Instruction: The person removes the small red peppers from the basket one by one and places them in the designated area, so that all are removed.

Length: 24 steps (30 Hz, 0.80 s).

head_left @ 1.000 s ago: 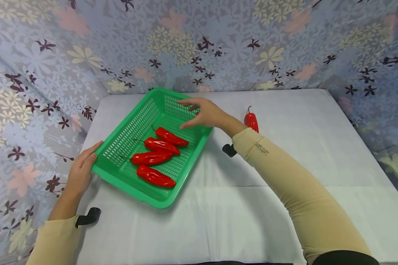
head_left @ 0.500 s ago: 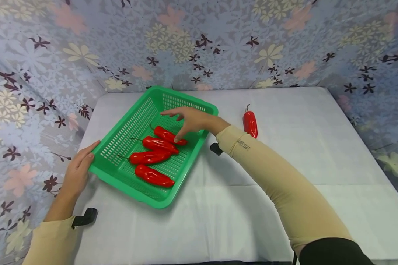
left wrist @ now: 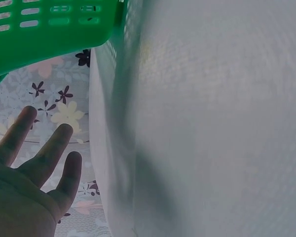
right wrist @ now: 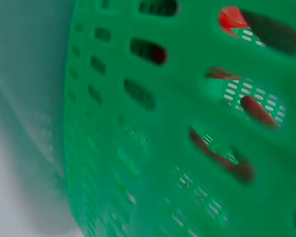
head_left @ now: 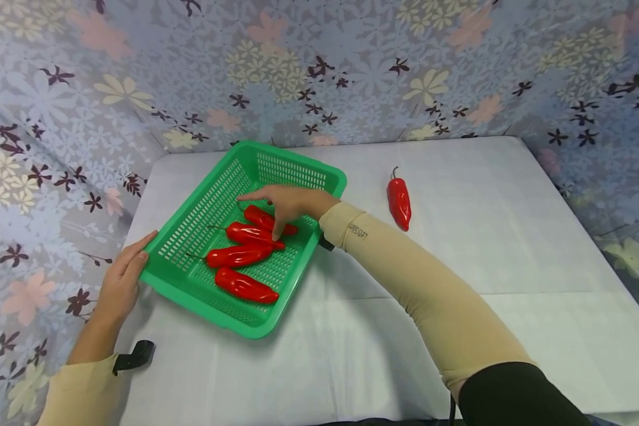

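A green perforated plastic basket [head_left: 191,303] sits slanted on the table. Inside it lie several red peppers; the lowest pepper [head_left: 247,286] is apart from my hands. My right hand [head_left: 289,204] reaches over the basket's far right side, fingers spread above the topmost pepper [head_left: 259,218]. Its thumb points down by the second pepper [head_left: 250,234]; whether they touch I cannot tell. My left hand [head_left: 122,278] touches the basket's left corner. The left wrist view shows three of its fingers [left wrist: 44,155] straight and off the basket. Through the holes in the right wrist view, right fingers [right wrist: 256,111] show partly.
Right of the basket, a single red pepper [head_left: 399,202] lies on the white-covered table [head_left: 490,236]. Flower-patterned cloth [head_left: 351,71] hangs behind and at the sides. A black camera mount [head_left: 134,356] sticks out at my left wrist.
My right hand has moved left and lower into the basket, over the upper peppers. The pepper outside, partly covered by my sleeve before, shows whole now. My left hand stays at the corner.
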Tool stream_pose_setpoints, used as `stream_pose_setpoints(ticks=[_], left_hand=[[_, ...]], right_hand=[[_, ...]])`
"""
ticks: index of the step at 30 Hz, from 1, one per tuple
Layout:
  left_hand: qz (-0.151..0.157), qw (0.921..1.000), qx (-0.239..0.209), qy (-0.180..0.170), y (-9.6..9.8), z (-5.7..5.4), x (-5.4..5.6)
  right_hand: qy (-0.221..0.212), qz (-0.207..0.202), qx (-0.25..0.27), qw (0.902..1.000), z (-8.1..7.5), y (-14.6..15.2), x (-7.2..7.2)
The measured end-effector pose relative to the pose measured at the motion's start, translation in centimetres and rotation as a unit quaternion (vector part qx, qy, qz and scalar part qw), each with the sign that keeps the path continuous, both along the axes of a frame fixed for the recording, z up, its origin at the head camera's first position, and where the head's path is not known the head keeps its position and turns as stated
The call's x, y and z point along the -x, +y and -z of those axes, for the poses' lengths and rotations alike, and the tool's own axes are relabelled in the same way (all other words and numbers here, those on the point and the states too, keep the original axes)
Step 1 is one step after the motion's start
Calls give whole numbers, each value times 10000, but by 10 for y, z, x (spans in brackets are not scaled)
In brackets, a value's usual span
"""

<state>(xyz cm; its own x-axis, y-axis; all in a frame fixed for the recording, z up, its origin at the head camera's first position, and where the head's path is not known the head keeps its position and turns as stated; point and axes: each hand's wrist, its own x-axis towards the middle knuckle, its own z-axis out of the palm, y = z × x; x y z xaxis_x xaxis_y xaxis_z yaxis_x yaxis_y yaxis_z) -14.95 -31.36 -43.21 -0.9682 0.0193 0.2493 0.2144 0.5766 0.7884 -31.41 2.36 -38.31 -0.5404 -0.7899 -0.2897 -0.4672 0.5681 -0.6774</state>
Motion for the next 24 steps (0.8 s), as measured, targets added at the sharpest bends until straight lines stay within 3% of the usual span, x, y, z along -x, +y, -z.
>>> stream_pose_setpoints(ticks=[10, 14, 24], left_hand=[[-5, 10000, -4, 45, -3, 3, 2], [39, 9999, -36, 98, -3, 3, 1], [8, 9999, -25, 135, -4, 4, 3]], right_hand=[[-492, 54, -305, 9983, 11, -6, 4], [-436, 102, -534, 9976, 13, -4, 3], [-313, 100, -482, 9983, 9, -3, -1]])
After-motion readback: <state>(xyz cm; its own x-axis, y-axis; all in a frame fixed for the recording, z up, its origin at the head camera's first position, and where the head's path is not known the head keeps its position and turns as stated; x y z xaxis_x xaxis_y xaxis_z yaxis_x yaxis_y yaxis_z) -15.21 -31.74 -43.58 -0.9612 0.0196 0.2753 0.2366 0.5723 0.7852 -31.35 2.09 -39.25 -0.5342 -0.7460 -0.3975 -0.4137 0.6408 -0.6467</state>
